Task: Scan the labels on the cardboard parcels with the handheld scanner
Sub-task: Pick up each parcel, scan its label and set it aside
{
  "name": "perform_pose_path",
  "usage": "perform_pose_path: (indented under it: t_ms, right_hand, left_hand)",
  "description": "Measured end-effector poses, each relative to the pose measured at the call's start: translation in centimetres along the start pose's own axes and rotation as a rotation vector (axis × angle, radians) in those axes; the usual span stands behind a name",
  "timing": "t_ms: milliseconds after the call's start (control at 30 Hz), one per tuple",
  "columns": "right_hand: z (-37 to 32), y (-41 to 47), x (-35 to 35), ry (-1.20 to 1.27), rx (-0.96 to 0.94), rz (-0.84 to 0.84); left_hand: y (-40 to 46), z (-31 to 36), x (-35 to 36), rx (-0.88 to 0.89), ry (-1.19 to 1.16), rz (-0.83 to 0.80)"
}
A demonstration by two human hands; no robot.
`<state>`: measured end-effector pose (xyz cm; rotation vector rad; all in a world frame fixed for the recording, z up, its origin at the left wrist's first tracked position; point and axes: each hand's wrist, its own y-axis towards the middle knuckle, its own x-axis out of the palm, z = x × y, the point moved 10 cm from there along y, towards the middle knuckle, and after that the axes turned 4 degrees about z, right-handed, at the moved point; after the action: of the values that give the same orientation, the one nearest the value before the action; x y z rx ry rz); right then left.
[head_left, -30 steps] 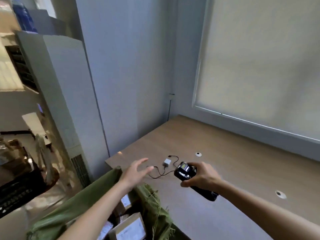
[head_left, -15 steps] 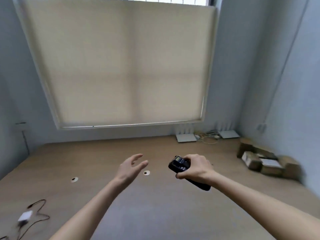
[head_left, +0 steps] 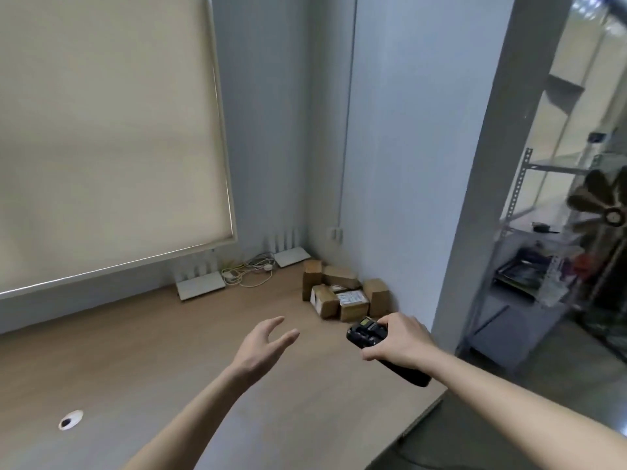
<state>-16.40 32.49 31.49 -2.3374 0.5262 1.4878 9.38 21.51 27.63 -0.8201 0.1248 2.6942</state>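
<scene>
While parcels (head_left: pixel 342 293) sit beyond, right-hand fingers (head_left: pixel 371 353) grip the scanner (head_left: pixel 368 332).

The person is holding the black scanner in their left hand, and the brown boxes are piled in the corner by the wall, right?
Not quite. The head view shows the black scanner gripped in the right hand; the left hand is open and holds nothing. The rest is right: the brown boxes are piled in the corner by the wall.

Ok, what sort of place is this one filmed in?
Probably a warehouse back office or parcel room: cardboard parcels piled on a wooden desk, a scanner in the right hand, metal shelving beyond.
</scene>
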Motion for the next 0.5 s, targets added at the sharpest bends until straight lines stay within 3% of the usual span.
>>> perform_pose_path:
  t_ms: [233, 500]
  right_hand:
    - [7.1, 8.0, 1.2, 0.045, 0.129, -0.019]
    - [7.9, 22.2, 5.1, 0.067, 0.17, -0.085]
  left_hand:
    - [9.8, 0.7, 8.1, -0.015, 0.042, -0.084]
    - [24.4, -2.6, 12.6, -0.056, 0.051, -0.123]
